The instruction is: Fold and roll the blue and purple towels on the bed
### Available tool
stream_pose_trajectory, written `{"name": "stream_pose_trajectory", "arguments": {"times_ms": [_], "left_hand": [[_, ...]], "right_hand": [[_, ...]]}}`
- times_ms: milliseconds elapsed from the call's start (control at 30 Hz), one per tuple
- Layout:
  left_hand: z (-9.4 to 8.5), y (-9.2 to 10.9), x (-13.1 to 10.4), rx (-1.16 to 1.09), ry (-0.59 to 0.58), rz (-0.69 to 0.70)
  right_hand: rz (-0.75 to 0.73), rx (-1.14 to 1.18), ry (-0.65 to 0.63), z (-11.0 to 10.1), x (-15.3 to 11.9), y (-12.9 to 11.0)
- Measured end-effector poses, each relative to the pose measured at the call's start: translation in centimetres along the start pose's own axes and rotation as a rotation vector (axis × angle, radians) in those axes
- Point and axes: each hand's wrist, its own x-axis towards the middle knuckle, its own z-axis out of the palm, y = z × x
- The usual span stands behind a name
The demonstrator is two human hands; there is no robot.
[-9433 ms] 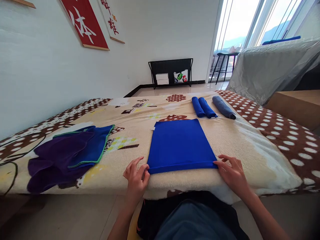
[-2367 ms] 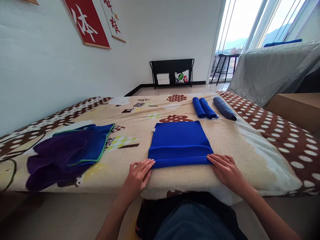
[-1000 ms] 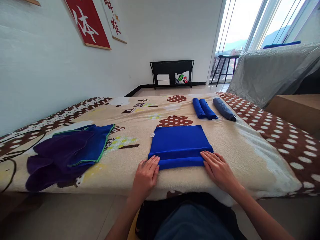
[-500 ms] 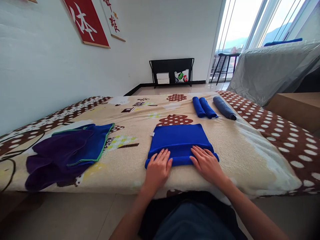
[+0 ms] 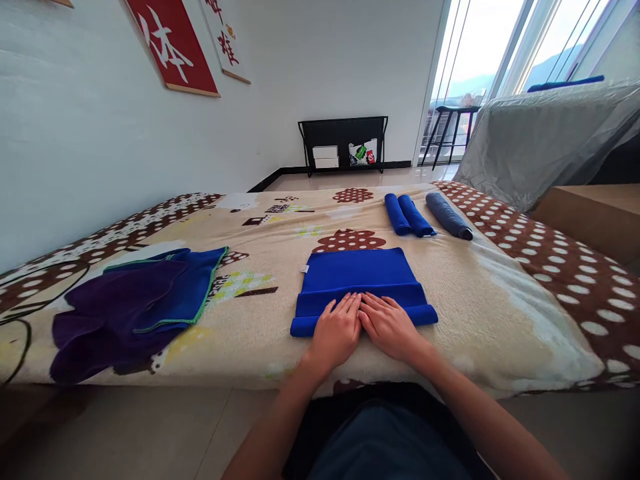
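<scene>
A blue towel (image 5: 357,267) lies on the patterned blanket in front of me, its near edge rolled into a thick fold and its far part flat. A small white tag sticks out at its left edge. My left hand (image 5: 340,327) rests on the middle of the rolled part with the fingers stretched forward. Right beside it, my right hand (image 5: 387,323) lies flat on the same roll, and the fingertips of both hands nearly meet. Neither hand grips the towel. Part of the roll is hidden under the palms.
Two rolled blue towels (image 5: 404,215) and a grey-blue roll (image 5: 449,215) lie at the back right of the bed. To the left is a loose pile with a purple cloth (image 5: 125,300) and a green-edged blue cloth (image 5: 203,283). Beyond the bed stands a black rack (image 5: 343,137).
Both hands have slid inward along the roll, from near its two ends to its middle, and now lie side by side. The towel's place is the same.
</scene>
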Motion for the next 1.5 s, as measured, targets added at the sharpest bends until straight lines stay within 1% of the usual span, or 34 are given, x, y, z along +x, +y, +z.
{"name": "stream_pose_trajectory", "arguments": {"times_ms": [33,100,167,233,300,367,467,500,533,567,633,700,767,967,1067,1167,1333,1400,1500], "left_hand": [[0.1,-0.5,0.1,0.009,-0.004,-0.034],[0.2,-2.4,-0.5,0.041,0.018,-0.141],[-0.1,-4.8,-1.8,0.07,0.067,-0.258],[-0.4,-7.0,-3.4,0.085,0.112,-0.325],[-0.7,-8.5,-4.9,0.098,0.143,-0.314],[-1.0,-9.1,-6.2,0.121,0.202,-0.263],[-1.7,-9.1,-7.7,0.167,0.37,-0.192],[-2.0,-8.9,-8.2,0.174,0.408,-0.152],[-2.3,-8.8,-8.6,0.172,0.416,-0.095],[-2.7,-8.7,-9.0,0.161,0.394,-0.027],[-3.2,-8.7,-9.6,0.118,0.298,0.094],[-3.5,-8.8,-9.8,0.07,0.22,0.137],[-3.4,-9.1,-9.7,0.042,0.209,0.113],[-2.7,-9.5,-8.2,-0.031,0.262,-0.024],[-2.6,-9.7,-7.6,-0.1,0.266,-0.099],[-2.6,-10.0,-7.2,-0.158,0.227,-0.177],[-2.7,-10.4,-5.9,-0.211,0.126,-0.279],[-2.9,-10.5,-5.4,-0.227,0.095,-0.298],[-3.6,-10.4,-5.4,-0.252,0.067,-0.279]], "right_hand": [[0.038,-0.012,-0.008,0.1,0.2,0.4],[0.126,-0.054,0.0,0.1,-0.1,2.0],[0.196,-0.1,0.03,-0.1,-1.0,4.1],[0.225,-0.133,0.07,-0.3,-2.5,6.3],[0.207,-0.154,0.118,-0.5,-4.0,7.9],[0.141,-0.17,0.181,-0.8,-5.6,9.0],[0.021,-0.205,0.301,-1.5,-7.7,9.5],[-0.019,-0.21,0.329,-1.7,-8.3,9.5],[-0.06,-0.205,0.34,-1.9,-9.0,9.5],[-0.097,-0.19,0.333,-2.1,-9.5,9.5],[-0.151,-0.141,0.284,-2.4,-10.3,9.5],[-0.159,-0.101,0.237,-2.5,-10.6,9.7],[-0.14,-0.08,0.225,-2.5,-10.5,9.9],[-0.08,-0.076,0.255,-2.4,-8.6,10.1],[-0.056,-0.069,0.236,-2.5,-7.8,10.2],[-0.046,-0.054,0.194,-2.5,-7.1,10.5],[-0.008,-0.049,0.143,-2.1,-5.6,11.0],[0.01,-0.037,0.126,-2.1,-5.2,11.0],[0.018,0.007,0.098,-2.7,-5.2,10.8]]}}
